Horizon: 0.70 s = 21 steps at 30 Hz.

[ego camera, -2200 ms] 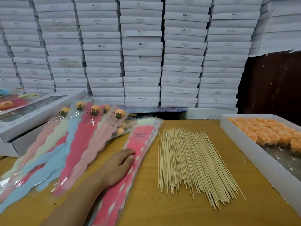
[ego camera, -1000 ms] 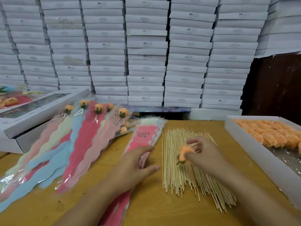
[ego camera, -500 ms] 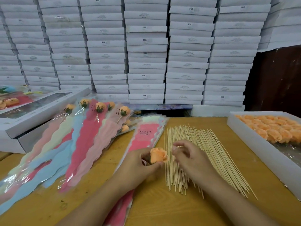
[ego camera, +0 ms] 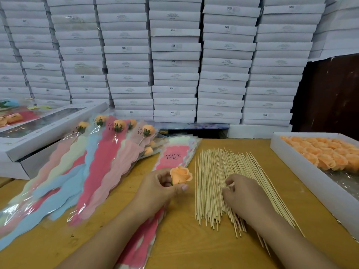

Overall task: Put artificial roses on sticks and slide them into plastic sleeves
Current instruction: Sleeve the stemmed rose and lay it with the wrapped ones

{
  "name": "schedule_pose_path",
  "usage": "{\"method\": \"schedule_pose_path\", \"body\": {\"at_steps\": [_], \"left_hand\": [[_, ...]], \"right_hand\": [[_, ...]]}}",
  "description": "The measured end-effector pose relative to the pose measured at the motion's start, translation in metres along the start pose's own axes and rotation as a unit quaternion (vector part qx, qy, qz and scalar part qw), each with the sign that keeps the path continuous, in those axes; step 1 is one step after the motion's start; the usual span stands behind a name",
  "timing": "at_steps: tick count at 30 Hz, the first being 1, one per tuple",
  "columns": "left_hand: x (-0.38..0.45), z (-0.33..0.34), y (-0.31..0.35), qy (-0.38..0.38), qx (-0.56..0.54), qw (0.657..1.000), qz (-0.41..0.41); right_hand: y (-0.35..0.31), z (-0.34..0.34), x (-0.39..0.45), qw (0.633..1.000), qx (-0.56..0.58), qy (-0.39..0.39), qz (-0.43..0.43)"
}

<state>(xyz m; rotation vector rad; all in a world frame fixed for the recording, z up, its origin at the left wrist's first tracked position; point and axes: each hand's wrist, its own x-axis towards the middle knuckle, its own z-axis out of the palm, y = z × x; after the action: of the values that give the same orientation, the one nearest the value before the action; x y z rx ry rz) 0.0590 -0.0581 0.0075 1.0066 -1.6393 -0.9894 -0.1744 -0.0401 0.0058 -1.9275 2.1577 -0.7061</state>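
Fingers of the right hand curl down onto the sticks, seemingly picking one; whether one is pinched, I cannot tell. The sticks' long axis runs away from the person. Just left, the left hand holds a rose upright above the sleeves on the surface.
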Motion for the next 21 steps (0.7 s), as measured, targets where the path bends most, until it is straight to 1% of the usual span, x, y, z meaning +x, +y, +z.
{"method": "schedule_pose_path", "body": {"at_steps": [5, 8, 11, 15, 18, 21], "left_hand": [[0.001, -0.005, 0.003, 0.006, -0.052, 0.998, -0.025], [0.002, -0.009, 0.003, 0.014, -0.081, 0.994, -0.069], [0.003, -0.012, 0.001, 0.027, -0.123, 0.986, -0.108], [0.007, -0.02, -0.002, 0.05, -0.189, 0.969, -0.149], [0.009, -0.026, -0.002, 0.058, -0.259, 0.95, -0.166], [0.01, -0.03, -0.002, 0.056, -0.302, 0.937, -0.165]], "right_hand": [[0.005, -0.005, 0.002, 0.996, 0.081, 0.002, 0.049], [0.008, -0.011, 0.005, 0.987, 0.139, -0.005, 0.075], [0.012, -0.016, 0.007, 0.976, 0.208, -0.001, 0.071], [0.009, -0.023, 0.006, 0.94, 0.329, 0.057, 0.074], [0.004, -0.027, 0.005, 0.898, 0.425, 0.086, 0.068], [0.0, -0.029, 0.003, 0.86, 0.499, 0.095, 0.058]]}}
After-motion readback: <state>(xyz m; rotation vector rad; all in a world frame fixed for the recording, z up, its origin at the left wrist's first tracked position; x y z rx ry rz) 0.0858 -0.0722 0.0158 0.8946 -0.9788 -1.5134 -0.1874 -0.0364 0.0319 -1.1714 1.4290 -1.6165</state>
